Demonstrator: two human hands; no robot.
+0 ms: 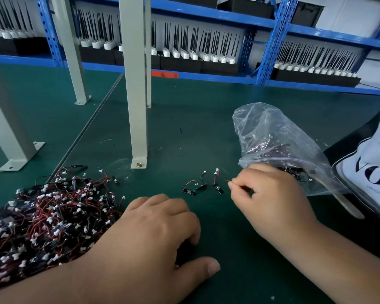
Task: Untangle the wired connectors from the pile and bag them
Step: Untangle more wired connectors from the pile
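R hand (270, 194) is pinching one wired connector (228, 181) at bag (279, 137) mouth.
Bag is lying w/ mouth toward R hand, long axis running away; R is nearer. L hand (160, 227) is resting left of bag, fingers curled, grip can't tell. Freed connectors (217, 188) are lying just left of bag, pile (48, 220) far left.

A dark green mat (184, 128) covers the bench. A pale grey metal post (134, 84) stands near its middle, its foot fixed by a brass nut (138, 165); two more grey posts (70, 51) stand to the left. At the far side, blue steel shelving (270, 40) carries black foam trays (180, 63) of black whip antennas with white bases (184, 40), and a red label (165, 74) sits on its edge. A white-and-black printed bag (369, 170) lies at the right, with a flat pale wooden stick (342, 200) just beside it.
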